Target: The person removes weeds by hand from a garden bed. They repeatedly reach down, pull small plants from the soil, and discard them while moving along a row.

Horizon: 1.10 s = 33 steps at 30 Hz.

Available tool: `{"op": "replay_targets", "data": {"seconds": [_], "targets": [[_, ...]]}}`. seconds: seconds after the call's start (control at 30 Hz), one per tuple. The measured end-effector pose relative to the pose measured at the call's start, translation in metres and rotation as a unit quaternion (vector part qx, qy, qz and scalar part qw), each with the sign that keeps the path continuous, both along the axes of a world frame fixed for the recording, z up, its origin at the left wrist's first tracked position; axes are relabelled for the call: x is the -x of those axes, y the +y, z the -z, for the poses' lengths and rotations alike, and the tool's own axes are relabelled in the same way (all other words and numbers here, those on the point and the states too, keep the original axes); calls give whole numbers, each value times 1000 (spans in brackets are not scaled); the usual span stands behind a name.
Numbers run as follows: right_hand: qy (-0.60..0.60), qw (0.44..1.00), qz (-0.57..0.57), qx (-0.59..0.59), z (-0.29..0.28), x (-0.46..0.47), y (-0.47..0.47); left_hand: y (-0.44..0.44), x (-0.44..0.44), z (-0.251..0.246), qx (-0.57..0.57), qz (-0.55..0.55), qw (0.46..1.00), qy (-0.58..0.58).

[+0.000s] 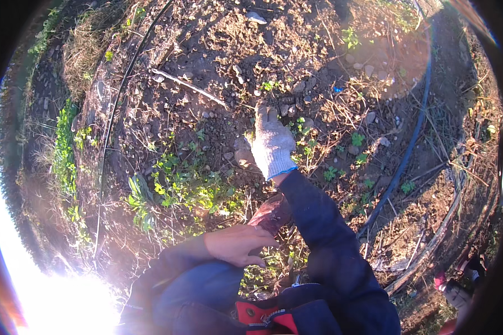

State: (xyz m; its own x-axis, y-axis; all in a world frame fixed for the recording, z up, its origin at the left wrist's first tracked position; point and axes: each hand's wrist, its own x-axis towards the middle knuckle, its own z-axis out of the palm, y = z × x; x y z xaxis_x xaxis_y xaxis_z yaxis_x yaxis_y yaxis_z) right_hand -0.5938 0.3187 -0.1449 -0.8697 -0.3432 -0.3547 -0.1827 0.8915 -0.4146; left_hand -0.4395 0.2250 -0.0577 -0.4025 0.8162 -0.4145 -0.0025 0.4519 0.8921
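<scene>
My right hand [272, 142], in a whitish knit work glove with a blue cuff edge and soiled fingertips, reaches forward to the soil among pebbles and small weeds. Whether its fingers hold anything cannot be told. Just behind it lies a rounded stone [244, 156]. My left hand [241, 245] is bare, with a ring on one finger, and rests by my bent knee with its fingers spread and nothing visible in them. Beyond its fingers shows a reddish-brown shoe [271, 214]. Low green weeds [193, 188] grow to the left of the gloved hand.
A thin black hose [121, 90] runs along the left, and a wider flat hose [406, 157] curves on the right. A dry stick [188, 86] lies ahead. Part of another person [457, 289] shows at the lower right. Strong glare covers the lower left.
</scene>
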Motion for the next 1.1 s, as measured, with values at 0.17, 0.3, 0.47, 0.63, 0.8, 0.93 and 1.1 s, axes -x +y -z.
{"op": "replay_targets", "data": {"seconds": [0.17,0.3,0.47,0.63,0.8,0.93,1.1], "targets": [[86,993,-62,-55,41,12,32,3,3,-1,6,9,1000,8],[84,994,-70,9,60,23,39,7,7,-1,-14,-2,999,30],[175,976,-116,-55,68,24,38,7,8,2,-16,-1,999,30],[150,975,27,164,89,29,29,3,7,3,-11,-2,1000,16],[128,886,210,394,84,63,20,-1,5,3,-8,-17,1000,25],[218,975,-17,46,60,89,13,-2,6,2,1,-14,1000,5],[111,969,4,222,42,78,9,0,9,0,10,-12,1000,11]]}}
